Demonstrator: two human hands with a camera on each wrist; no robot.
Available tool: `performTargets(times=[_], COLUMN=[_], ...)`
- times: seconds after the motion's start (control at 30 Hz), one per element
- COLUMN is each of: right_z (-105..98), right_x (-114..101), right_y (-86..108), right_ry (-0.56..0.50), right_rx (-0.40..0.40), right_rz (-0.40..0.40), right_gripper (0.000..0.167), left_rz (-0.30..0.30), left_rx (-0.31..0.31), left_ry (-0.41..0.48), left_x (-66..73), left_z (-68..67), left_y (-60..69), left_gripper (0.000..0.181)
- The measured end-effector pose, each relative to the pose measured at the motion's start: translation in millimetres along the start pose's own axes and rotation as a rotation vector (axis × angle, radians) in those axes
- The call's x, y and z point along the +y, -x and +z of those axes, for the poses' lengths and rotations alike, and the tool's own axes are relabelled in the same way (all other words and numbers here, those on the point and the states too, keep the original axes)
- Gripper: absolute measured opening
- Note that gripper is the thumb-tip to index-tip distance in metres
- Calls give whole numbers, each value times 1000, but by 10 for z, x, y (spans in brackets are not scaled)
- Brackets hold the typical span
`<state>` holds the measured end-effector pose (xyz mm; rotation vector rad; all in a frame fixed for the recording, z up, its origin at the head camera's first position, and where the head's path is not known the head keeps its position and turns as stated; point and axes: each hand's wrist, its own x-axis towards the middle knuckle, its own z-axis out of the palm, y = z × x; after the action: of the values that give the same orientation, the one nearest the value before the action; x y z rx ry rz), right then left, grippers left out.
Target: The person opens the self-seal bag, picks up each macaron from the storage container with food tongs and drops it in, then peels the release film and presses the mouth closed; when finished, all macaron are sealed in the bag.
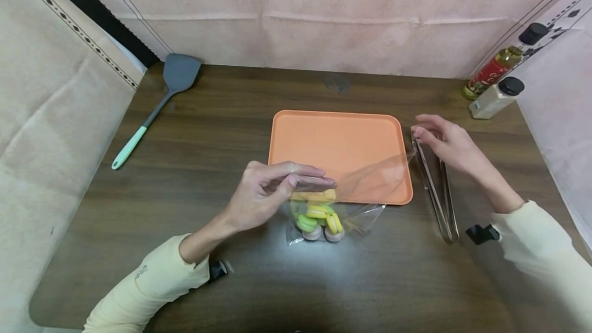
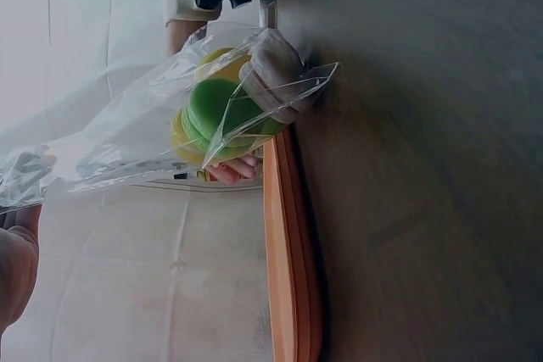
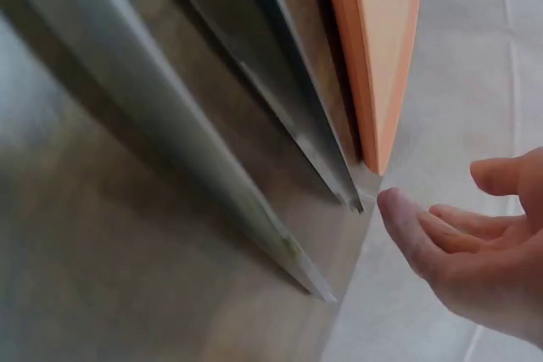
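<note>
A clear plastic bag of macarons hangs from my left hand, which pinches its top between thumb and fingers. Green macarons, yellow ones and pale greyish ones are bunched at its bottom. The bag overlaps the near edge of an orange tray. On the table right of the tray lie metal tongs, their tips pointing away. My right hand hovers by those tips, fingers loosely bent; in the right wrist view it stands apart from the tongs.
A spatula with a mint handle lies at the left. At the back right are an oil bottle with a red label and a black-capped shaker jar. Cloth-like sheets hang behind and beside the wooden table.
</note>
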<state>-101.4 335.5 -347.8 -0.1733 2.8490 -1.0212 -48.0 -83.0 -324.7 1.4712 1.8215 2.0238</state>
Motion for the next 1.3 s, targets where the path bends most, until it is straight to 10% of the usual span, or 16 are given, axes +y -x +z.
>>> performTargets(times=[0.27,0.57,0.83,1.03,1.3], right_z=[-116,-120,251,386,485], right_x=[52,-116,-506,-796,-733], right_y=[-163,-107,272,487,500], right_ry=[101,-25,-552,-471,-491], right_rx=[-34,143,-244,-65,74], right_rz=[-50,-140,-681,-676,-872], right_gripper=[61,53,47,35,22], left_rz=[-19,-3,-47,-42,-23], left_rx=[-3,5,24,50,17], left_ry=[-25,-21,-57,-43,-98], left_x=[5,-75,3,-19,-61], left_z=[-3,-13,7,14,-68], left_y=[4,57,10,12,-5], left_gripper=[31,35,32,32,32])
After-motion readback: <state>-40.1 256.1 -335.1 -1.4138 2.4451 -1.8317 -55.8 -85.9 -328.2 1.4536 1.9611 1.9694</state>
